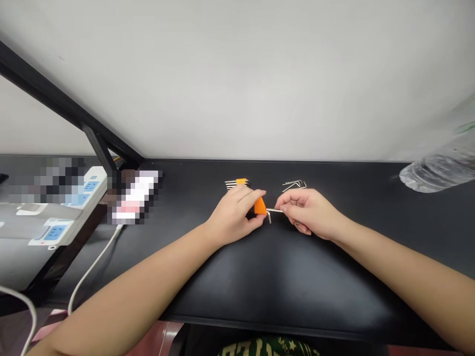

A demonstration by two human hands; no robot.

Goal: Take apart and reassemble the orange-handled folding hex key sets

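Observation:
My left hand (237, 212) rests on the black table (260, 277) with its fingers closed around an orange hex key holder (260, 205). My right hand (306, 210) pinches a small silver hex key (273, 211) whose bent end meets the holder's edge. Behind my left hand lies a second orange holder with several keys in it (237, 183). A few loose silver hex keys (294, 185) lie behind my right hand.
A clear plastic water bottle (438, 170) lies at the far right. White power strips with blue sockets (70, 207) sit on the left, with a white cable (92, 264) trailing down. A white wall rises behind the table.

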